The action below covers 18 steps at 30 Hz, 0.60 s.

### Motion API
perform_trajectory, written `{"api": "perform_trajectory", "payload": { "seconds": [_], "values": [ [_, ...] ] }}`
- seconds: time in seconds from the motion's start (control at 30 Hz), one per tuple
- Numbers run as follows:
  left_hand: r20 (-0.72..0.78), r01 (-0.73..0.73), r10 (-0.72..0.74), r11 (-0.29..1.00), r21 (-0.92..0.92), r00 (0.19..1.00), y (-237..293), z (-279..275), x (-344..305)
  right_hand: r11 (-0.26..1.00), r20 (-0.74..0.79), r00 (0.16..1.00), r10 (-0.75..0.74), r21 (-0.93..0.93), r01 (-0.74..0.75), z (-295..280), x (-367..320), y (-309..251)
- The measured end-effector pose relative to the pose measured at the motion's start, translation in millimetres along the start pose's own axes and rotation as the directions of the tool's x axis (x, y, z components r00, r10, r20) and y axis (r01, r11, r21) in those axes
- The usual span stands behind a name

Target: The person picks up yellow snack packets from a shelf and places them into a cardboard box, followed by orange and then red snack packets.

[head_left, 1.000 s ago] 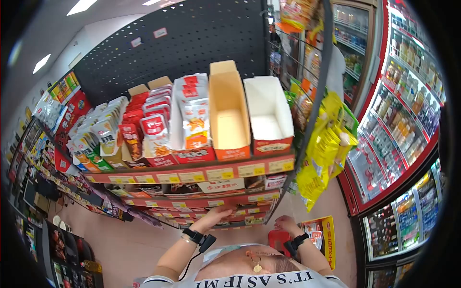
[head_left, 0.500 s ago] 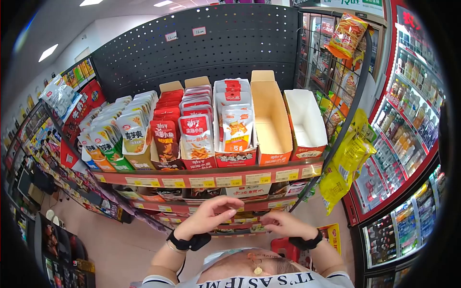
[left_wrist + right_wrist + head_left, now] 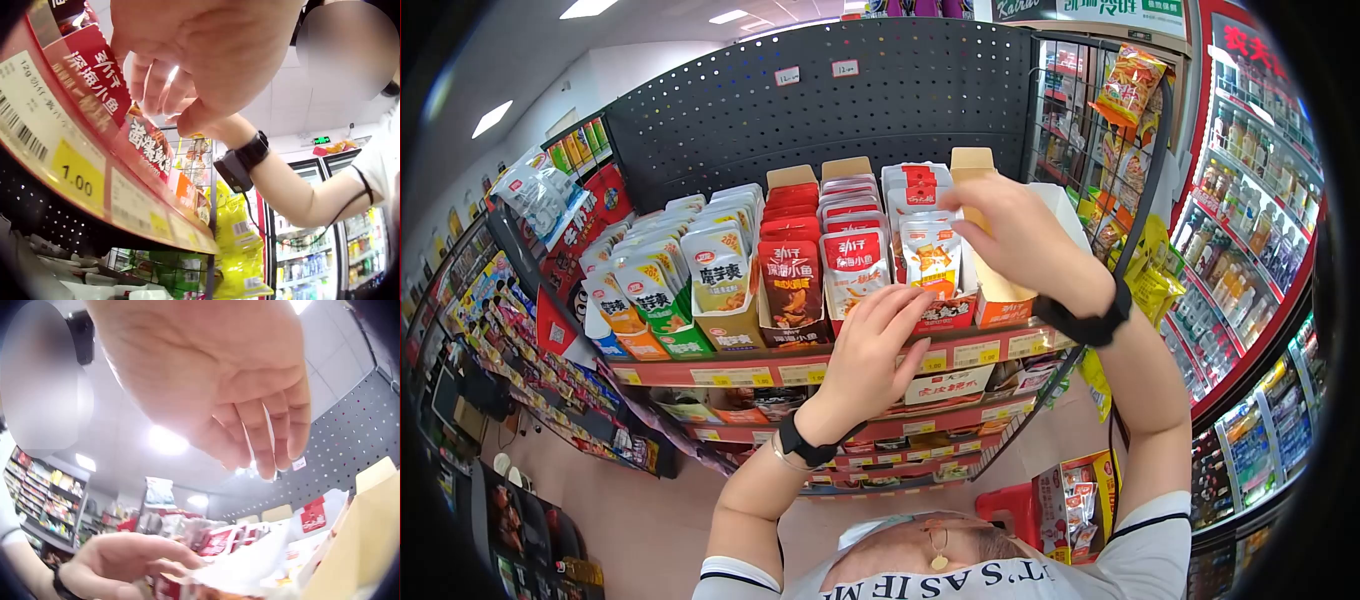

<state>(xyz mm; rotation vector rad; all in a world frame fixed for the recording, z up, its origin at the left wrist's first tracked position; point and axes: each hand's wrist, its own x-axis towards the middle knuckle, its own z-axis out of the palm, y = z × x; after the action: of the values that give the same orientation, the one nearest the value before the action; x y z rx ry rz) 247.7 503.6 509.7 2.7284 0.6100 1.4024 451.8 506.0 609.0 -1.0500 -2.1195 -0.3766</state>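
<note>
In the head view my left hand [image 3: 870, 355] lies at the front edge of the top shelf, its fingers straight at the box of white and orange packets [image 3: 932, 258]. My right hand [image 3: 1015, 235] hangs over the tan box [image 3: 1002, 300], fingers loosely bent, holding nothing visible. The right wrist view shows that hand [image 3: 250, 400] above the open tan box [image 3: 359, 531], with the left hand [image 3: 125, 562] low beside the packets. Whether the left fingertips touch a packet cannot be told.
Red and white fish packets [image 3: 855, 262] and several rows of pouches [image 3: 720, 268] fill the shelf's left. Yellow bags [image 3: 1150, 280] hang at the right end. On the floor are a red stool [image 3: 1005, 508] and a carton of packets [image 3: 1083, 510]. Glass-door fridges [image 3: 1250, 220] stand right.
Both hands have risen from below the shelf; the right has come up over the tan box, and the left has reached the packets' front. The view has shifted, showing the shelf closer.
</note>
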Motion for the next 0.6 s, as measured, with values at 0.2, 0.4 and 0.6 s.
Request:
{"api": "perform_trajectory", "payload": {
  "seconds": [0.2,0.4,0.6],
  "values": [
    [0.027,-0.042,0.041,0.999,0.026,0.999,-6,-3,-4,0.956,0.307,0.948,0.083,-0.292,0.01,40,34,27],
    [0.033,-0.073,0.073,0.997,-0.002,0.997,-11,-4,-6,0.882,0.505,0.817,0.28,-0.472,-0.01,53,44,21],
    [0.036,-0.085,0.083,0.995,0.057,0.996,-9,0,-9,0.891,0.459,0.836,0.302,-0.448,-0.076,60,40,27]
  ]
}}
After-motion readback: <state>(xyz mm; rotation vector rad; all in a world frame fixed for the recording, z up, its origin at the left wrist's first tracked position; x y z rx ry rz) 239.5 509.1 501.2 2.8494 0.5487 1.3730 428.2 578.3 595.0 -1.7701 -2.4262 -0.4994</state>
